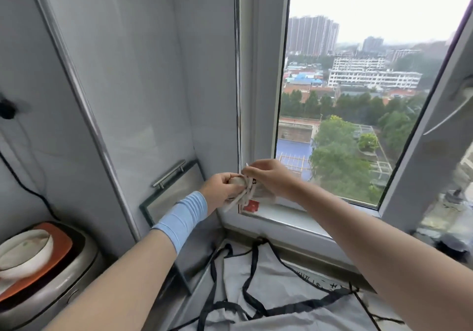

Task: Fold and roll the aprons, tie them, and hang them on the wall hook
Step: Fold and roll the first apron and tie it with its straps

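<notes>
A small rolled white apron bundle (259, 193) with white straps wound round it and a red patch below is held up near the window frame corner. My left hand (222, 187) grips its left end, a blue band on that wrist. My right hand (266, 174) pinches the white straps on top of the bundle. A second apron (279, 292), light grey with black straps, lies spread flat on the surface below my arms. No wall hook is plainly visible.
An open window (340, 116) fills the right, its sash and handle (445, 118) swung in at far right. A glass panel with a metal handle (170, 174) leans against the wall. A cooker with a white bowl (25, 251) sits at bottom left.
</notes>
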Available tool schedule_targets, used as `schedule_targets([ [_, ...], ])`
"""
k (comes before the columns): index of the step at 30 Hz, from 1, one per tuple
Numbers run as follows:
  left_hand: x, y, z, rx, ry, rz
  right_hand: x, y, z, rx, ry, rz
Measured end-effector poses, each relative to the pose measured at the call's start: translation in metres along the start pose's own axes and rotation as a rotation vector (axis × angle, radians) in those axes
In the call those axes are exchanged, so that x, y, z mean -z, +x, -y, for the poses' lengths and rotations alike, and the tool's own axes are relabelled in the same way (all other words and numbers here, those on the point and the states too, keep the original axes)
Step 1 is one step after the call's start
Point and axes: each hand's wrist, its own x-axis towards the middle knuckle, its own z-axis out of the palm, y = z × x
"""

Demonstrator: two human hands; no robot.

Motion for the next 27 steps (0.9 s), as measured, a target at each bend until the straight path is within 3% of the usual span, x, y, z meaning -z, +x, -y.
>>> schedule_targets([
  [8,0.072,0.026,-0.113,-0.241,-0.068,-0.068,0.024,0.072,0.106,0.184,-0.039,-0.381],
  [14,0.111,0.038,-0.177,-0.359,-0.078,-0.102,0.038,0.105,0.168,0.266,-0.071,-0.544],
  [19,0.134,0.048,-0.217,-0.386,0.026,-0.181,0.048,0.132,0.202,0.309,-0.085,-0.611],
  [24,0.147,0.075,-0.252,-0.502,-0.011,-0.364,0.064,0.16,0.234,0.314,-0.055,-0.641],
  [27,0.157,0.092,-0.274,-0.547,-0.034,-0.372,0.081,0.177,0.257,0.326,-0.029,-0.647],
])
